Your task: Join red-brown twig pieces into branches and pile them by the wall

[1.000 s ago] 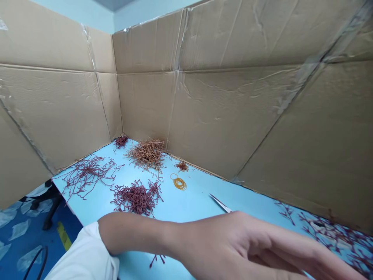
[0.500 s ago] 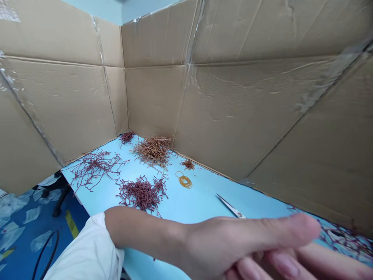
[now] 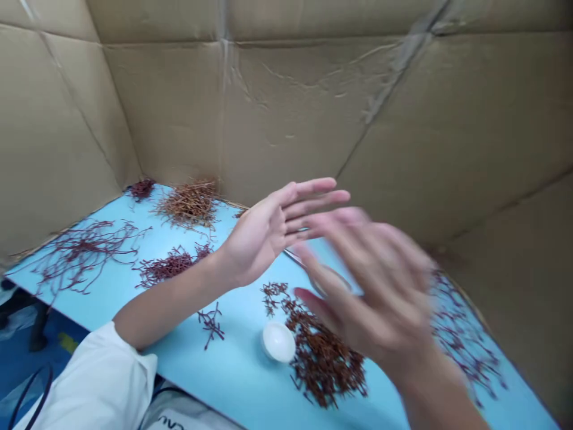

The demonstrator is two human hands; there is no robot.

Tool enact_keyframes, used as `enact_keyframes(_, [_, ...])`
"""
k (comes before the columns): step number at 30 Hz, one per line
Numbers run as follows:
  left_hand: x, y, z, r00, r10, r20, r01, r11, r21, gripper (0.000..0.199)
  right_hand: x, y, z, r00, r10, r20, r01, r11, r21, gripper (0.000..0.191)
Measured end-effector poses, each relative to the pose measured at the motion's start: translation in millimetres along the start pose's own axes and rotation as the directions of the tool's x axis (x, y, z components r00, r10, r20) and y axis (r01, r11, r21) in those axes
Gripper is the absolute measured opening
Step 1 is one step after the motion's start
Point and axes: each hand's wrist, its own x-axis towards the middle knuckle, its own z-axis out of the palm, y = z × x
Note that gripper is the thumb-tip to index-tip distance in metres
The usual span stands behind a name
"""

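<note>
My left hand (image 3: pixel 273 233) is raised above the blue table (image 3: pixel 179 370), palm turned up and fingers stretched out, with nothing in it. To its right my right hand (image 3: pixel 371 280), smeared by motion, has its fingers apart and empty over a pile of reddish-brown twig-like pieces (image 3: pixel 329 358). Beside that pile sits a small white bowl (image 3: pixel 278 342). Scissors (image 3: pixel 295 258) lie partly hidden behind the hands. A small purple cluster (image 3: pixel 211 324) rests below my left forearm, and a larger purple pile (image 3: pixel 168 266) lies beyond it.
Long purple strands (image 3: pixel 87 245) spread at the left. A brown twig pile (image 3: pixel 190 202) and a small dark purple bunch (image 3: pixel 142 189) sit at the back corner. More purple strands (image 3: pixel 465 334) lie at the right. Cardboard walls (image 3: pixel 286 119) border the table.
The view has turned to the right and down. My left hand has moved away from the camera with its palm now showing. My right hand, the white bowl and the reddish-brown pile have come into view.
</note>
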Motion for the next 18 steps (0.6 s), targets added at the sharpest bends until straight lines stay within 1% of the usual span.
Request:
enact_keyframes(1, [1.4, -1.7, 2.5, 0.999, -0.039, 0.007, 0.039, 0.999, 0.007, 0.051, 5.3, 12.2, 5.8, 0.989, -0.092, 0.117, 0.088, 0.995, 0.039, 0.06])
enact_keyframes(2, [1.1, -2.4, 6.0, 0.998, -0.065, 0.016, 0.065, 0.998, 0.027, 0.054, 10.7, 28.5, 11.4, 0.975, -0.155, 0.162, 0.142, 0.986, 0.089, 0.052])
enact_keyframes(3, [-0.7, -2.1, 9.7, 0.998, -0.061, 0.024, 0.059, 0.996, 0.065, 0.056, 15.8, 47.0, 15.8, 0.972, -0.127, 0.198, 0.111, 0.99, 0.088, 0.046])
enact_keyframes(4, [-3.3, -1.3, 12.7, 0.999, -0.017, 0.03, 0.013, 0.992, 0.123, 0.058, 20.1, 65.3, 18.8, 0.983, -0.022, 0.183, 0.014, 0.999, 0.05, 0.044])
enact_keyframes(5, [-6.1, -0.6, 14.1, 0.997, 0.069, 0.033, -0.075, 0.976, 0.206, 0.058, 23.7, 80.6, 20.4, 0.985, 0.112, 0.133, -0.117, 0.992, 0.035, 0.049])
enact_keyframes(6, [-8.0, -0.8, 13.2, 0.984, 0.166, 0.06, -0.176, 0.931, 0.319, 0.058, 26.7, 90.5, 21.3, 0.966, 0.247, 0.08, -0.252, 0.966, 0.064, 0.056])
enact_keyframes(7, [-8.3, -2.4, 9.3, 0.958, 0.265, 0.109, -0.285, 0.847, 0.448, 0.057, 29.2, 93.2, 21.9, 0.931, 0.361, 0.057, -0.365, 0.92, 0.144, 0.062])
enact_keyframes(8, [-6.4, -5.8, 2.3, 0.908, 0.377, 0.183, -0.409, 0.702, 0.583, 0.054, 31.8, 88.1, 22.8, 0.882, 0.468, 0.049, -0.463, 0.843, 0.274, 0.064])
enact_keyframes(9, [-1.8, -11.3, -7.3, 0.845, 0.459, 0.275, -0.504, 0.509, 0.698, 0.054, 34.6, 75.7, 24.2, 0.837, 0.545, 0.054, -0.511, 0.741, 0.435, 0.069])
enact_keyframes(10, [5.0, -18.3, -18.8, 0.781, 0.495, 0.38, -0.57, 0.317, 0.759, 0.055, 37.7, 57.6, 26.2, 0.82, 0.556, 0.135, -0.527, 0.641, 0.558, 0.073])
enact_keyframes(11, [13.4, -26.1, -31.0, 0.735, 0.473, 0.487, -0.617, 0.167, 0.769, 0.056, 40.9, 36.3, 28.3, 0.808, 0.549, 0.214, -0.542, 0.548, 0.637, 0.073])
enact_keyframes(12, [22.6, -33.7, -42.4, 0.732, 0.449, 0.513, -0.618, 0.119, 0.777, 0.056, 43.8, 14.8, 30.5, 0.795, 0.55, 0.256, -0.55, 0.475, 0.687, 0.07])
enact_keyframes(13, [31.3, -40.1, -51.8, 0.744, 0.456, 0.488, -0.6, 0.135, 0.789, 0.054, 45.8, -4.1, 32.4, 0.79, 0.551, 0.268, -0.545, 0.432, 0.718, 0.067])
enact_keyframes(14, [38.7, -44.5, -58.1, 0.761, 0.481, 0.435, -0.574, 0.187, 0.797, 0.058, 46.6, -17.7, 34.2, 0.807, 0.538, 0.243, -0.516, 0.443, 0.733, 0.064])
enact_keyframes(15, [44.1, -46.4, -60.7, 0.777, 0.544, 0.318, -0.534, 0.301, 0.79, 0.064, 45.9, -24.5, 36.2, 0.834, 0.523, 0.177, -0.47, 0.503, 0.725, 0.061])
enact_keyframes(16, [47.0, -45.7, -59.5, 0.804, 0.567, 0.18, -0.491, 0.463, 0.738, 0.067, 43.9, -23.7, 38.8, 0.864, 0.494, 0.095, -0.419, 0.601, 0.681, 0.057])
enact_keyframes(17, [47.5, -42.7, -55.1, 0.861, 0.506, 0.048, -0.42, 0.655, 0.628, 0.068, 40.8, -15.5, 42.3, 0.895, 0.445, 0.01, -0.36, 0.709, 0.606, 0.056])
enact_keyframes(18, [45.8, -37.7, -48.3, 0.928, 0.37, -0.034, -0.311, 0.824, 0.473, 0.071, 37.2, -0.9, 46.8, 0.944, 0.33, -0.002, -0.29, 0.834, 0.469, 0.058])
